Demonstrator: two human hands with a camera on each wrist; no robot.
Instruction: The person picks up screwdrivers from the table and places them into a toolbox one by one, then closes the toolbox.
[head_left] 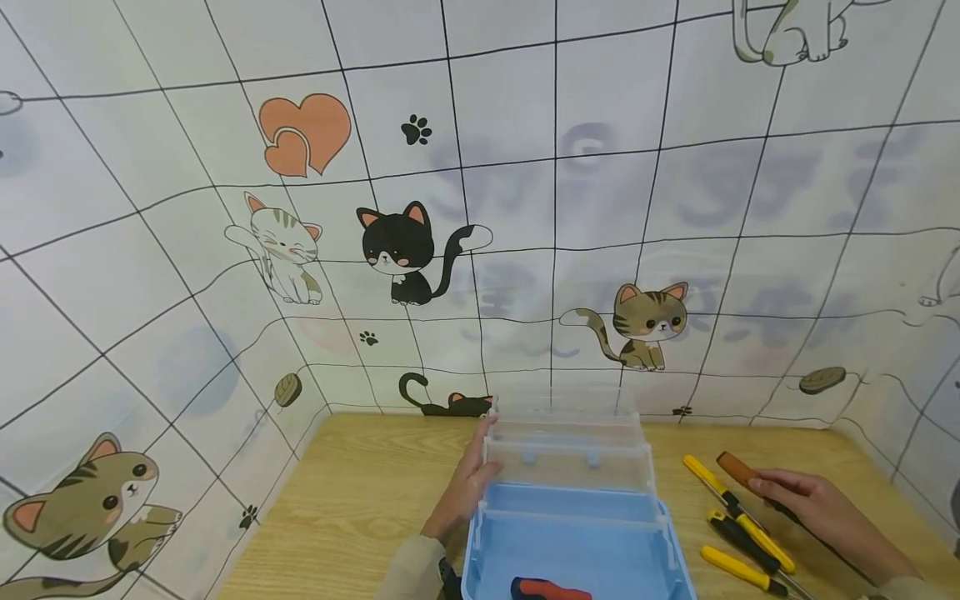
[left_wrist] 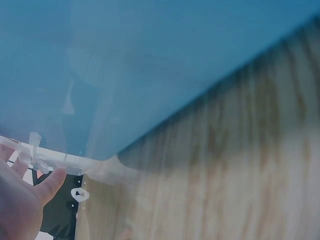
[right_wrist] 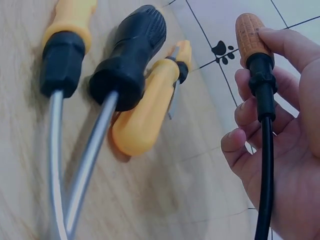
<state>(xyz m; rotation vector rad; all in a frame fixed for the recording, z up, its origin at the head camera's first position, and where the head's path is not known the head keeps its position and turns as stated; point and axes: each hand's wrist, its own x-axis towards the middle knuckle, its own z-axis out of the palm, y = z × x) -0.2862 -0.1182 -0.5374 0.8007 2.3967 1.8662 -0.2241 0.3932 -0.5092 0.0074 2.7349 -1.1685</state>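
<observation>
A blue toolbox (head_left: 570, 542) with its clear lid (head_left: 566, 467) raised stands at the front of the table. My left hand (head_left: 467, 483) holds the lid's left edge, thumb and fingers at either side of it; in the left wrist view the thumb (left_wrist: 52, 186) lies beside a clear clasp. Right of the box, my right hand (head_left: 813, 504) grips a screwdriver (right_wrist: 254, 40) by its orange handle, its black shaft running back along the palm. Its tip is out of view. Inside the box lies a red and black handle (head_left: 551, 589).
On the wooden table (head_left: 360, 500), right of the box, lie several yellow and black screwdrivers (head_left: 742, 537), close together and partly crossing. Behind the table rises a wall (head_left: 510, 208) covered with cat-patterned, gridded sheeting; the same sheeting covers both sides.
</observation>
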